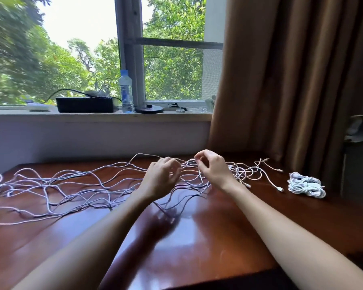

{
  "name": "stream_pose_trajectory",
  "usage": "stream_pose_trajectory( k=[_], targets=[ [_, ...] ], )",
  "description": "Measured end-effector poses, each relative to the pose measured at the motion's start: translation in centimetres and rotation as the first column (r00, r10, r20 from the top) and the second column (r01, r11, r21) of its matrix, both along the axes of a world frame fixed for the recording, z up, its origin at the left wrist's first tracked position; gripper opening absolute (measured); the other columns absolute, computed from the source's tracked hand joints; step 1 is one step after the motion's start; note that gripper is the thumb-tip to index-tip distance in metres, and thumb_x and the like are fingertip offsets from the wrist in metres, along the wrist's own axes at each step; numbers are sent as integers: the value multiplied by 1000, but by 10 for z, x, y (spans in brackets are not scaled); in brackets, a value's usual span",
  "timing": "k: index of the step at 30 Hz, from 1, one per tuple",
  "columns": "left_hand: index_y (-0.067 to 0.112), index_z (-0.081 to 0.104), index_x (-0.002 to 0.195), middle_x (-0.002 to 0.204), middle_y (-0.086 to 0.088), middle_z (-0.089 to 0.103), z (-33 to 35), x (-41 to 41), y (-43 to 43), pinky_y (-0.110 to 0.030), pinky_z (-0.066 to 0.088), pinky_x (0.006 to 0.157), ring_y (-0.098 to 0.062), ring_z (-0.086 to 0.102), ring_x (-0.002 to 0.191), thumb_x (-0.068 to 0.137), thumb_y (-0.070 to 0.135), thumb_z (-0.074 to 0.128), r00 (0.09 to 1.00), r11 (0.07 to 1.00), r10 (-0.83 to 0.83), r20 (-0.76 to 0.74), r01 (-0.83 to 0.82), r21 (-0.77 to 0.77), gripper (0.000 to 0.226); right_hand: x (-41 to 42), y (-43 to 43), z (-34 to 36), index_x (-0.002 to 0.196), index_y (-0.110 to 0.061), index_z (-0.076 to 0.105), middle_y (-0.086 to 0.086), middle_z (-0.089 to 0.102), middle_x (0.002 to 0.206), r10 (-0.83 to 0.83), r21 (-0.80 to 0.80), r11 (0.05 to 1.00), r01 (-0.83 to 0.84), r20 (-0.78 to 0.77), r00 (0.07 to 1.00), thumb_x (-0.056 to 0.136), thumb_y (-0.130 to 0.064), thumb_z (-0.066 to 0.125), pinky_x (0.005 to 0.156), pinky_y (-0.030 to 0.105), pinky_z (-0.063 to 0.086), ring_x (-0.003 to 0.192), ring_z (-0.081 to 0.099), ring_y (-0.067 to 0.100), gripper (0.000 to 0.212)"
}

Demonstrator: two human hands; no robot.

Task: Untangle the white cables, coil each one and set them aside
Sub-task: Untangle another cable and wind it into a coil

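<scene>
The tangled white cables [189,163] lie spread from the left edge to right of centre on the glossy reddish-brown wooden table [197,237]. At centre, the left hand [161,176] curls its fingers among the strands; grip cannot be told. The right hand [212,168] pinches 1 strand. At right lies 1 coiled white cable bundle [306,185].

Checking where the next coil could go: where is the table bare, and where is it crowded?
Bare: the near table between the forearms, and the right side nearer than the coiled bundle. Crowded: the tangled white cables cover the left and far centre, where the left hand and right hand grip strands.
</scene>
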State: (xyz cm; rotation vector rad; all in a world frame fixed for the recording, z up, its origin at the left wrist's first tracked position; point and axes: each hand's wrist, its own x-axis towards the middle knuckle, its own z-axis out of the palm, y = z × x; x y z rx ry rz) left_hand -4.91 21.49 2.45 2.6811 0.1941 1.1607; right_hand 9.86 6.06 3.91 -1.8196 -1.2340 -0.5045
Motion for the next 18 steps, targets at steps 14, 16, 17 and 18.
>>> stream_pose_trajectory(
  k=[14,16,17,18],
  targets=[
    [29,73,90,90,12,65,-31,-24,36,-35,28,96,-15,57,92,90,45,56,995,994,91,-40,-93,-59,23,-18,58,-10,94,-21,76,-5,63,90,51,34,998,-47,-135,990,91,-3,58,73,2,36,78,57,-7,26],
    [26,73,85,87,10,66,-38,-28,41,-33,28,92,-19,59,91,88,38,60,995,991,100,18,-98,-93,18,-18,57,-16,94,-22,78,-7,65,91,68,27,998,-64,-163,984,92,-4,59,71,4,38,77,59,-6,26],
    [25,73,84,86,10,66,-39,-31,43,-35,29,92,-19,59,90,88,36,60,994,989,107,35,-103,-106,18,-18,55,-18,94,-23,78,-9,66,91,88,17,996,-86,-179,980,92,-5,59,72,6,40,77,60,-5,26],
    [24,72,84,85,10,66,-38,-34,45,-36,31,92,-18,59,88,89,36,59,992,987,113,49,-106,-124,18,-19,54,-20,93,-25,78,-9,67,93,111,11,994,-111,-197,974,93,-7,60,74,9,43,80,62,-4,25]
  ],
)
